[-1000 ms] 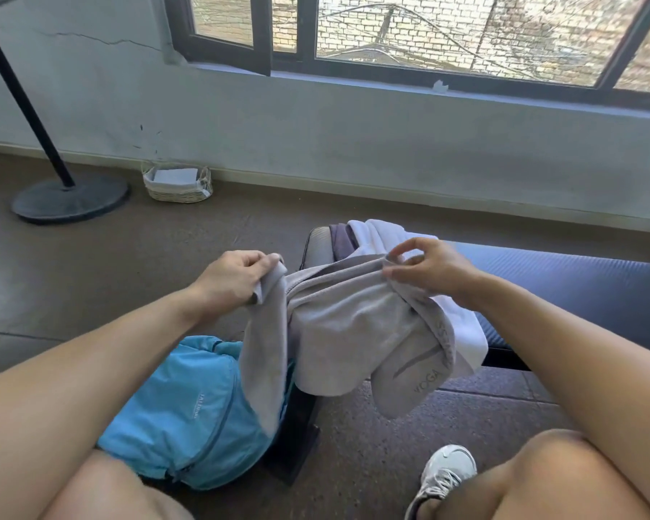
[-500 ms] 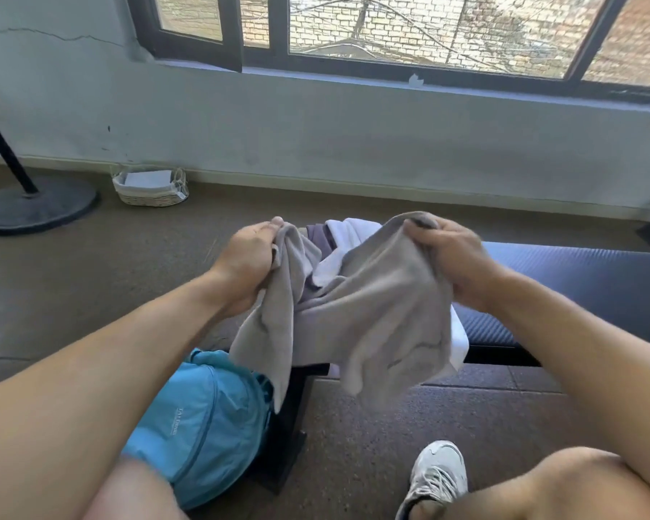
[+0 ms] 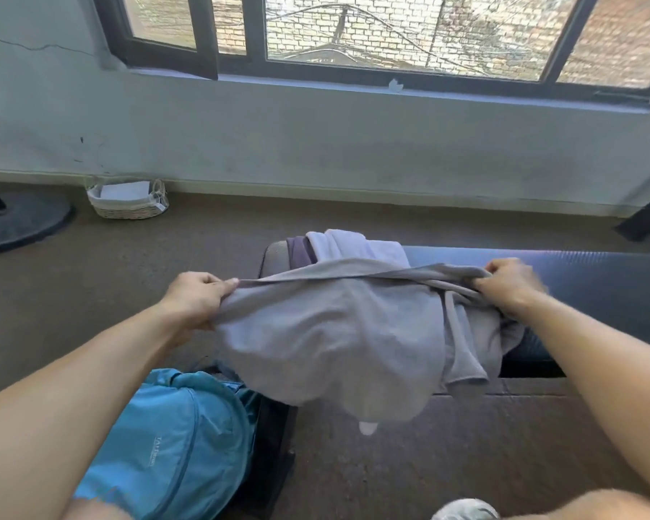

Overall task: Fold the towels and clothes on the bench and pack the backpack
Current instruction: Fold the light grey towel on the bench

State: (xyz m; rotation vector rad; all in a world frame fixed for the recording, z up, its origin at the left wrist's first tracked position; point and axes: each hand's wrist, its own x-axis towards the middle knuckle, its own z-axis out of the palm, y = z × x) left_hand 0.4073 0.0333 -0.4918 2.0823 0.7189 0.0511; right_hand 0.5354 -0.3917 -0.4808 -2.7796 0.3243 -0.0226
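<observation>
A grey towel (image 3: 327,335) hangs stretched between my two hands above the end of the dark bench (image 3: 593,279). My left hand (image 3: 199,298) grips its left corner and my right hand (image 3: 507,285) grips its right end, where the cloth is bunched. Behind the towel, a white cloth (image 3: 357,243) and a purple garment (image 3: 299,253) lie on the bench end. A blue backpack (image 3: 169,444) stands on the floor beside the bench leg, below my left forearm.
A wicker basket (image 3: 128,200) sits by the wall at the back left. A round black stand base (image 3: 19,223) lies at the far left. A white shoe (image 3: 466,512) shows at the bottom edge. Brown floor surrounds the bench.
My hands have moved apart, pulling the crumpled grey towel out wide and taut along its top edge. The view has shifted a little to the right.
</observation>
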